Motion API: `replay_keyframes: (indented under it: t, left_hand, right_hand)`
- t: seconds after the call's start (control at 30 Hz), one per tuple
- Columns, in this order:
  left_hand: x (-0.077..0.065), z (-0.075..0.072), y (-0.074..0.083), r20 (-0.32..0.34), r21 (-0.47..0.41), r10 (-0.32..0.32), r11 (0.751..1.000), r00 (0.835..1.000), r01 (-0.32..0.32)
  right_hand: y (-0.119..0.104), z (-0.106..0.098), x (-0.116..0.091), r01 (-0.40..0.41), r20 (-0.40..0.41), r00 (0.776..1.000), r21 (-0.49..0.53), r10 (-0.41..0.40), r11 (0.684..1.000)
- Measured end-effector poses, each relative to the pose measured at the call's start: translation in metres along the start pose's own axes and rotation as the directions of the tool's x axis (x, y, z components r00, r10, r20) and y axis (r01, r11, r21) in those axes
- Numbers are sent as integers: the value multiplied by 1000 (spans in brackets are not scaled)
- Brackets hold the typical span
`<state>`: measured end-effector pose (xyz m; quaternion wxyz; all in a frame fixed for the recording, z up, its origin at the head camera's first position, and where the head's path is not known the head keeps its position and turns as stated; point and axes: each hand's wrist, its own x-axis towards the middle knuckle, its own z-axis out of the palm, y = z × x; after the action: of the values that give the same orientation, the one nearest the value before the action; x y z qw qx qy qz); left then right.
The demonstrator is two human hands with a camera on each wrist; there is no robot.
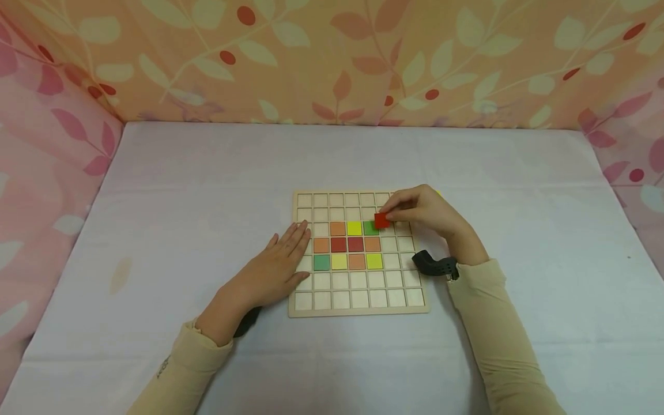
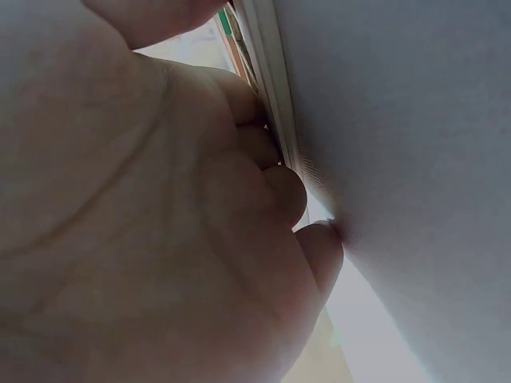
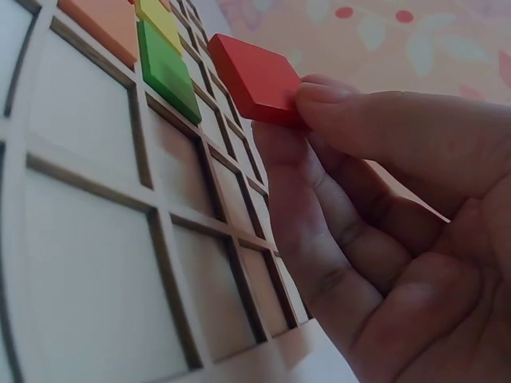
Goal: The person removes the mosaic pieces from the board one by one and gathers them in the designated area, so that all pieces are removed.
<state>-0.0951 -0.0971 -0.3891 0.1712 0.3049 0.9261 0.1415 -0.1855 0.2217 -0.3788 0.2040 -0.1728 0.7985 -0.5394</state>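
Observation:
A square wooden grid board (image 1: 358,313) lies on the table, with coloured tiles filling part of three rows in its middle. My right hand (image 1: 433,216) pinches a red square tile (image 3: 255,80) between thumb and finger, raised over the board. In the head view this tile overlaps the right side of a green tile (image 1: 370,228). Empty cells show beside the green tile in the right wrist view. My left hand (image 1: 275,271) rests with straight fingers over the board's left edge, hiding some cells there. In the left wrist view its fingertips (image 2: 319,247) reach the board's side.
A white cloth (image 1: 207,167) covers the table. Floral fabric (image 1: 332,63) hangs along the back and both sides. A bit of something yellow (image 1: 438,193) peeks out behind the right hand. Black straps (image 1: 436,265) with wrist gear sit at the sleeve cuffs.

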Motion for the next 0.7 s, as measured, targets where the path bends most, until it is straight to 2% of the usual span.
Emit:
replay_keyframes:
  t: [0.17, 0.43, 0.7]
  left_hand:
    - [-1, 1, -4, -10, -35, 25, 999, 1000, -25]
    - [-1, 3, -14, -13, -152, 71, 986, 997, -72]
    - [0, 2, -14, -12, -151, 78, 985, 997, -79]
  right_hand:
    - [3, -5, -1, 7, -2, 1000, 9, -7, 1000]
    - [7, -12, -2, 28, -3, 1000, 18, -28, 999]
    - [9, -20, -6, 19, 8, 1000, 31, -19, 999]
